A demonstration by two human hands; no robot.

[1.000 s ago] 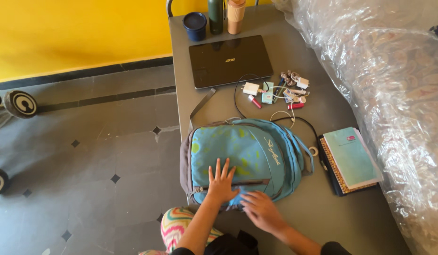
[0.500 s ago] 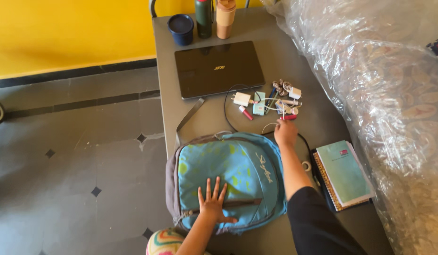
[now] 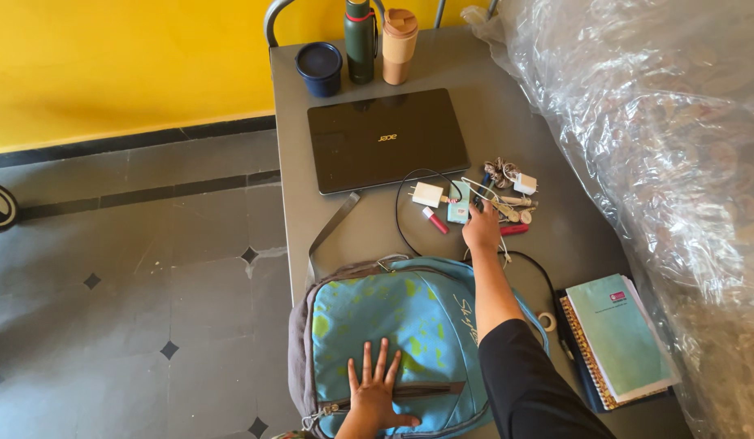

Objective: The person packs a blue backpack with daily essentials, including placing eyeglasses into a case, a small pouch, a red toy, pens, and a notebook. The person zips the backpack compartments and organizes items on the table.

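Observation:
My left hand (image 3: 375,394) lies flat with fingers spread on a blue backpack with green blotches (image 3: 409,317), just above its front zip. My right hand (image 3: 480,229) reaches past the top of the backpack, fingertips in a pile of small items: a teal box (image 3: 458,203), a white charger plug (image 3: 428,194), a red tube (image 3: 435,220), another red piece (image 3: 513,230) and tangled earphones (image 3: 499,172). From behind, I cannot tell whether the fingers grip anything.
On the grey table (image 3: 547,122) lie a shut black laptop (image 3: 385,138), a navy cup (image 3: 320,68), a green bottle (image 3: 360,41), a tan tumbler (image 3: 398,34) and stacked notebooks (image 3: 621,337). A plastic-wrapped bulk (image 3: 669,162) fills the right. Tiled floor lies left.
My right hand left the backpack's lower edge, reached up to the pile of small items, then shifted slightly left toward the teal box. The left hand stayed on the backpack.

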